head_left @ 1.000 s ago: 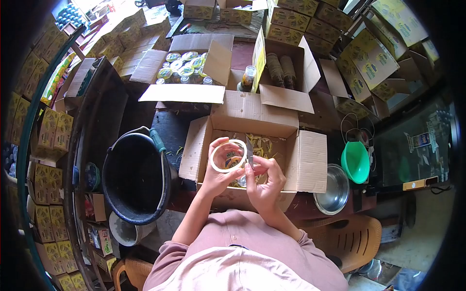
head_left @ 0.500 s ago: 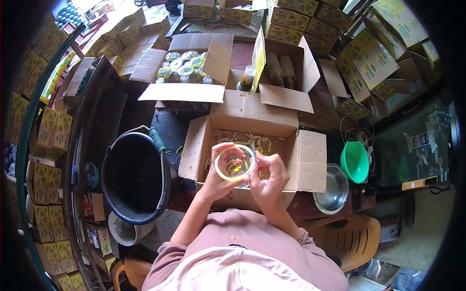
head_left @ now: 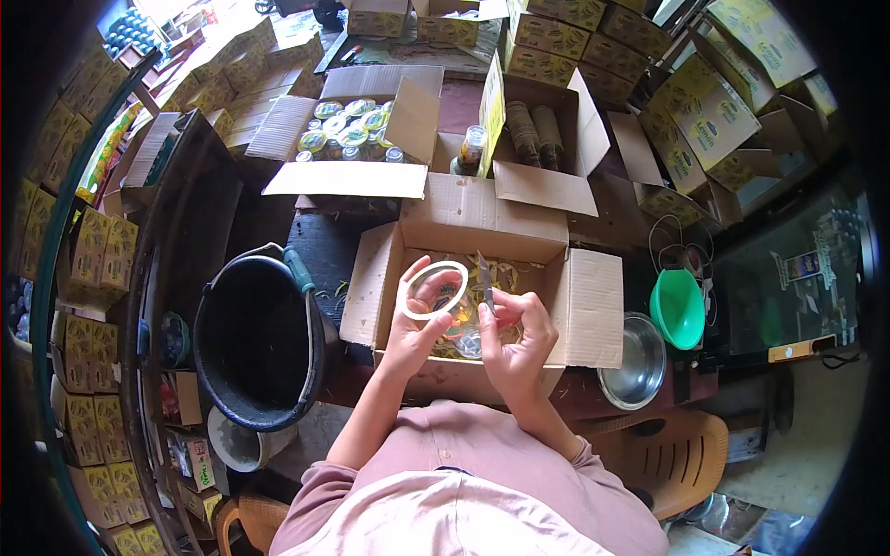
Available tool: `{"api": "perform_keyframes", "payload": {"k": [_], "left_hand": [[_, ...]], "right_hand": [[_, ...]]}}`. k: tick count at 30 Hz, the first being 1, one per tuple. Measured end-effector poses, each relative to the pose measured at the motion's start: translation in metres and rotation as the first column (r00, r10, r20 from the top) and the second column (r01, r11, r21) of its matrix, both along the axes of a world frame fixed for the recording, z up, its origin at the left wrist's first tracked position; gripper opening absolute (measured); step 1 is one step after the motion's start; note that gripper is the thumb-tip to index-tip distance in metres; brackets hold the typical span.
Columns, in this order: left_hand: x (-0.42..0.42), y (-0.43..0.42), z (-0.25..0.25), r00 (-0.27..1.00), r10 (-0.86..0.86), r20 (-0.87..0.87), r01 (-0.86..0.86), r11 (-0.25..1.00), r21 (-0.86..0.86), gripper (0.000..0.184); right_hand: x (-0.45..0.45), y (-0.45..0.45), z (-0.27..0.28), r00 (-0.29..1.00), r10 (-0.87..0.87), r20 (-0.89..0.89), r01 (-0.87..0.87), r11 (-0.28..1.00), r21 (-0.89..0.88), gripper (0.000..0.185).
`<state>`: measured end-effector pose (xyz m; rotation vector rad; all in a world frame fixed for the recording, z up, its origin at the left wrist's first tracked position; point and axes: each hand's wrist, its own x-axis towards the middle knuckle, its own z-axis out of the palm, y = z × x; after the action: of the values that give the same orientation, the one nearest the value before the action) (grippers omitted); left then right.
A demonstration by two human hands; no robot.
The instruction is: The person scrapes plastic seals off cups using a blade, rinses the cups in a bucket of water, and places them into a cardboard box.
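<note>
My left hand (head_left: 406, 341) is wrapped round a clear plastic cup (head_left: 469, 343) with a pale rim and printed colour on its side. The cup is tilted, with its rim towards the upper left and its base towards the lower right. Between the fingers of my right hand (head_left: 516, 345) is a small knife (head_left: 486, 280), its blade pointing up and away from me. The blade stands apart from the rim. Both hands are above an open cardboard box (head_left: 593, 310), where yellowish strips (head_left: 505, 275) lie on the bottom.
A black bucket (head_left: 206, 347) stands left, with a grey pail (head_left: 227, 440) below it. To the right are a metal bowl (head_left: 649, 366) and a green basin (head_left: 675, 310). Behind, one box (head_left: 348, 179) holds several lidded cups; another box (head_left: 547, 190) holds stacked cups beside a jar (head_left: 474, 144).
The cup has tipped, its rim turning to the left and its base swinging right. My right hand has drawn the knife away from the rim, leaving more of the blade visible.
</note>
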<state>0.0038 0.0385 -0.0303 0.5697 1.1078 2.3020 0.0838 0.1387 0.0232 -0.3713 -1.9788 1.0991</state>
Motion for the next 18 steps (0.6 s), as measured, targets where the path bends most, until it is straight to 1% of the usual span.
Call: {"api": "perform_keyframes", "payload": {"k": [3,6,9,13,16,18], "left_hand": [[-0.003,0.000,-0.010,0.994,-0.042,-0.096,0.043,0.999,0.001,0.071],[0.000,0.001,-0.004,0.999,-0.026,0.022,0.025,0.999,0.044,0.068],[0.002,0.001,0.001,1.000,-0.024,0.010,0.024,0.999,0.028,0.070],[0.001,0.000,0.002,0.996,-0.020,-0.088,0.018,0.999,-0.029,0.072],[0.001,0.000,0.004,0.990,-0.024,-0.141,0.014,0.997,-0.071,0.073],[0.002,-0.001,0.005,0.986,-0.035,-0.165,0.020,0.995,-0.096,0.074]], "right_hand": [[-0.001,0.001,-0.002,1.000,0.000,-0.004,0.001,1.000,0.014,0.016],[-0.001,0.002,-0.001,1.000,0.004,-0.006,-0.003,0.999,0.038,0.016],[0.001,0.001,-0.001,1.000,0.027,0.008,-0.028,0.997,0.077,0.015],[0.000,-0.001,-0.004,0.999,0.048,0.008,-0.048,0.994,0.100,0.015],[0.000,0.001,-0.007,1.000,0.020,-0.008,-0.018,0.979,0.205,0.015],[-0.001,0.003,-0.008,1.000,0.013,-0.017,-0.008,0.971,0.239,0.016]]}}
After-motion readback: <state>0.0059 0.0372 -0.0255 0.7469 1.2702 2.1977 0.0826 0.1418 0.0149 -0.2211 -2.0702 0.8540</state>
